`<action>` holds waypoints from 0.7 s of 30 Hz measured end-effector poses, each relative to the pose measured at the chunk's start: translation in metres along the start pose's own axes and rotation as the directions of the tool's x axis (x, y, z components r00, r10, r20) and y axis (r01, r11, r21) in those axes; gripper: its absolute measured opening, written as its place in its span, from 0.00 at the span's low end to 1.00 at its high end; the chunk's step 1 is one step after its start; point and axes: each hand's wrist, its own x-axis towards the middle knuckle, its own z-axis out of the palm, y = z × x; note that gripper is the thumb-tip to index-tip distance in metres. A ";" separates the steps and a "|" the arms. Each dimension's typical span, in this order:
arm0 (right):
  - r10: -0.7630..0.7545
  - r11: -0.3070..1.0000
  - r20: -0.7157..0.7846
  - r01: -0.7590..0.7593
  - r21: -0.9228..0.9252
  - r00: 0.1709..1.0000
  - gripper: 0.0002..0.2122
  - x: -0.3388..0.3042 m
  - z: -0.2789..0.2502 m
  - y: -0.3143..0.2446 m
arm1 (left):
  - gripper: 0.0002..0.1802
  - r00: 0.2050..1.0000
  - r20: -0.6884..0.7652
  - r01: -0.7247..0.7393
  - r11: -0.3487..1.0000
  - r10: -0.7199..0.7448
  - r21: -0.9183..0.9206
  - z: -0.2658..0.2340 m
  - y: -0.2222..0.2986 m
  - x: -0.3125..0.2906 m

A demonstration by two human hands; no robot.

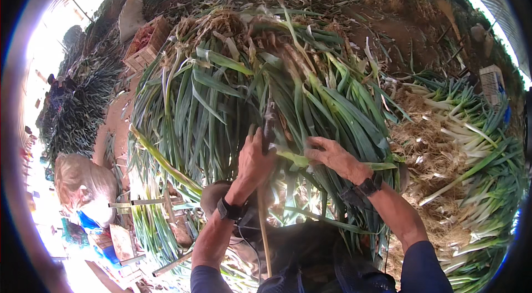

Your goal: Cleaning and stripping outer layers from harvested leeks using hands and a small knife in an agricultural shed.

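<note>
My left hand [256, 159] is closed at a long thin stick [262, 221] that rises from my lap. Above the hand, the stick lines up with a dark upright piece [269, 124]; whether the two are one tool I cannot tell. To its right, my right hand [335, 157] has its fingers curled at a pale green leek leaf [293, 157], blurred by motion between the hands. In front of both hands lies a big heap of leeks [210, 110], roots on the far side and green leaves hanging toward me.
On the right, a long row of leeks [471, 127] lies with tangled roots inward. A wooden crate [147, 44] and a pale sack [131, 14] stand far left. Nearer, a bulging sack [83, 182] sits left, by leaves [149, 218] and slats [147, 202]. Bare soil [388, 38] shows beyond.
</note>
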 end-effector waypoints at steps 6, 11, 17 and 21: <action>0.023 0.997 -0.017 -0.024 -0.076 1.000 0.27 0.002 -0.004 0.013 | 0.38 0.998 0.024 0.052 0.997 -0.051 -0.058 -0.003 0.005 0.019; 0.057 0.987 -0.051 -0.064 -0.144 0.997 0.27 0.003 0.008 0.005 | 0.32 0.999 -0.052 0.010 0.992 -0.017 -0.126 0.005 0.018 0.013; 0.129 0.989 0.023 -0.127 -0.069 0.991 0.27 -0.005 0.015 0.013 | 0.30 0.992 0.071 -0.080 0.946 0.107 -0.313 0.012 0.039 0.033; 0.087 0.996 0.073 -0.087 -0.013 0.993 0.29 -0.001 0.017 0.037 | 0.24 0.995 -0.011 -0.101 0.965 0.101 -0.242 0.024 0.040 0.057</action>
